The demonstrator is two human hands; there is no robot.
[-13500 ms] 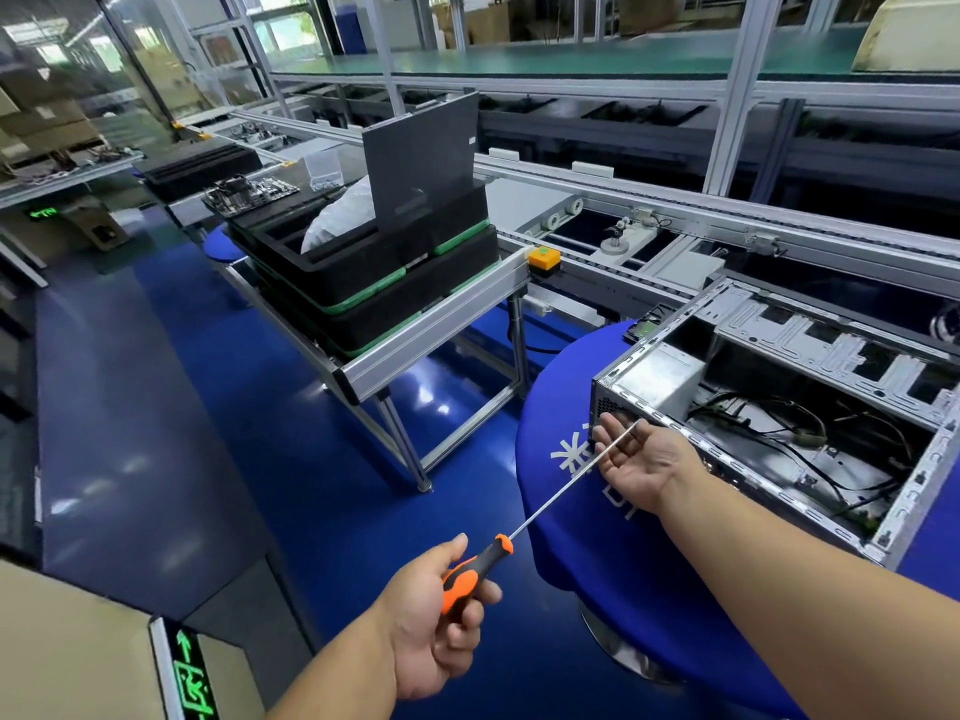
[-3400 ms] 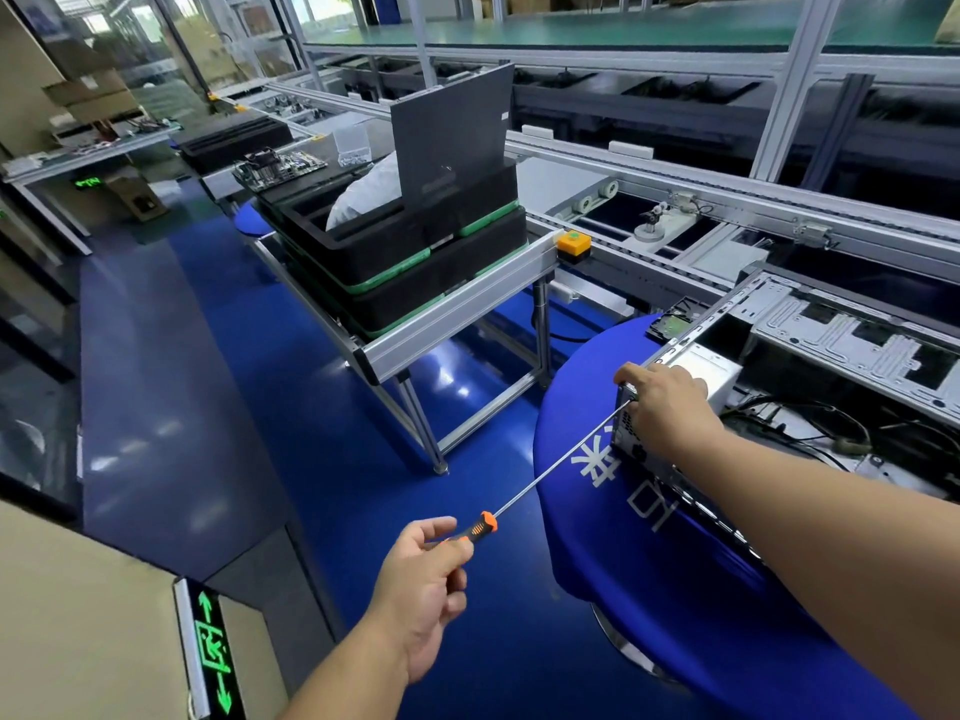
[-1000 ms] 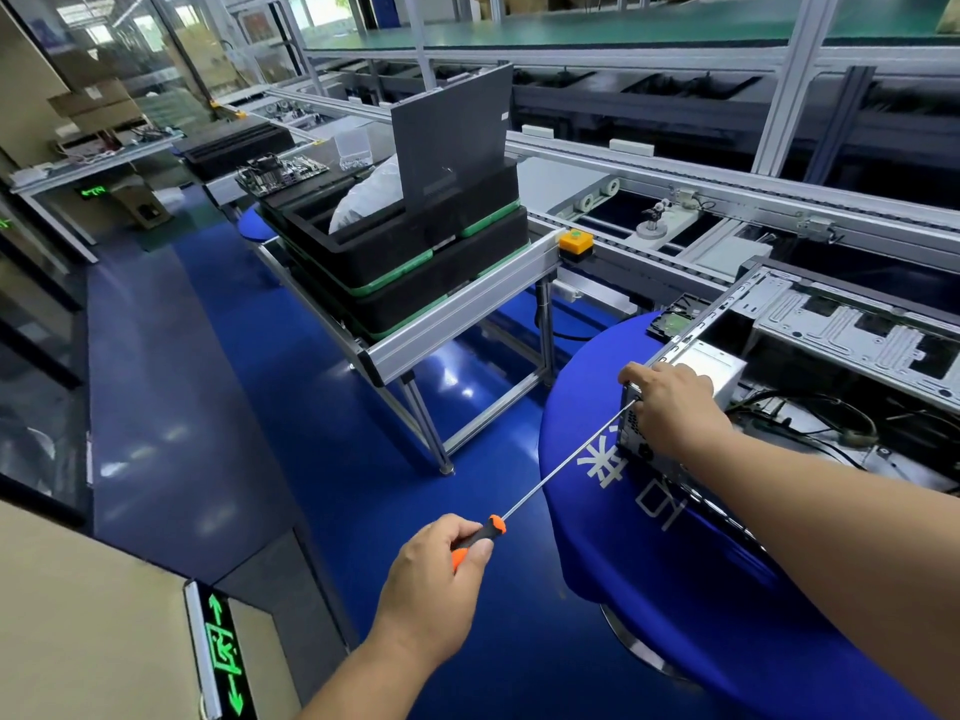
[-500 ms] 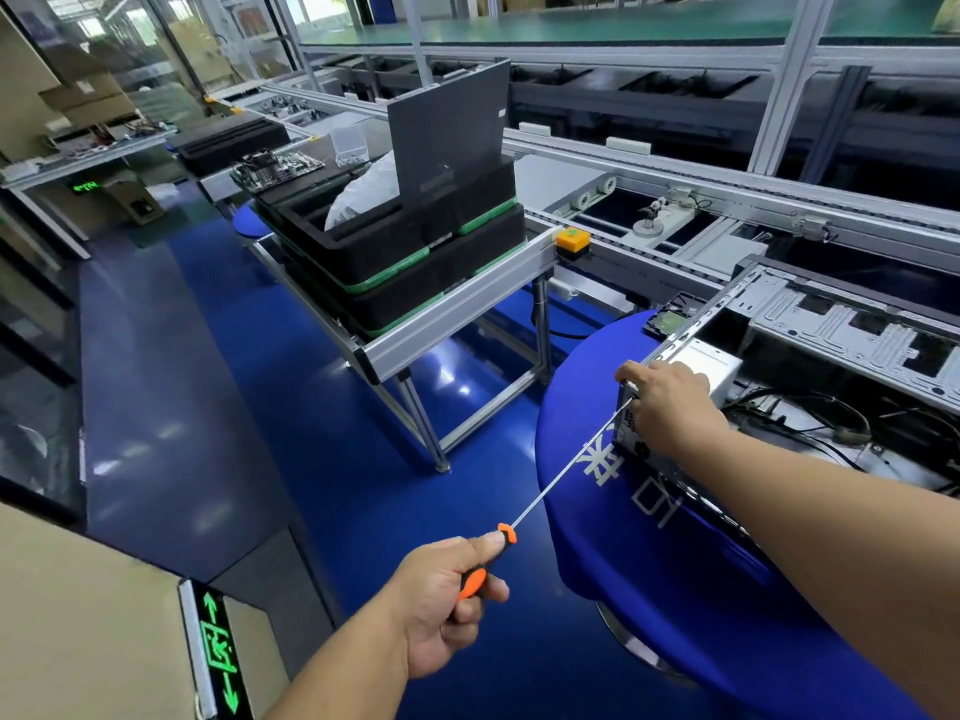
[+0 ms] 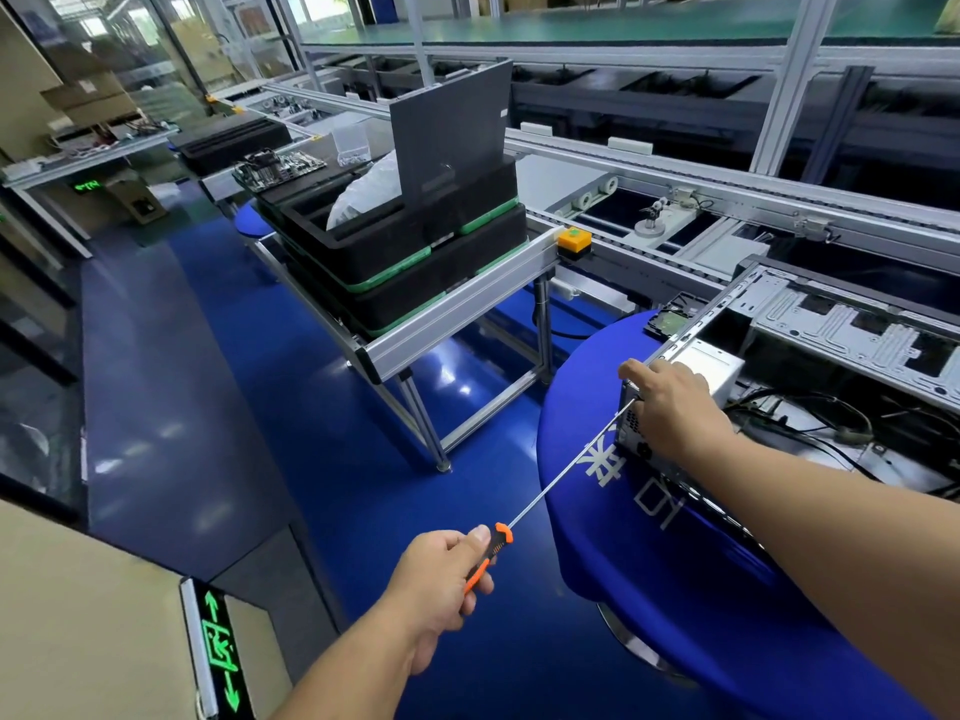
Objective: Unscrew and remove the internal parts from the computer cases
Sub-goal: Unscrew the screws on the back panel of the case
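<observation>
Loosening a screw on the rear corner of the computer case (image 5: 831, 345): left hand (image 5: 441, 579) grips the screwdriver (image 5: 550, 491) by its handle; right hand (image 5: 670, 407), fingers curled, steadies the shaft at the tip (screw hidden). Next: keep the tip seated while turning. Case lies open on a blue-covered table (image 5: 597, 511); beyond, stacked black trays (image 5: 405, 257) and a conveyor line (image 5: 675, 200).

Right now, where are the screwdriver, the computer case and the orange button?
screwdriver (image 5: 563, 469), head view, middle of its metal shaft
computer case (image 5: 852, 332), head view, perforated metal top frame
orange button (image 5: 574, 240), head view, its top face
</observation>
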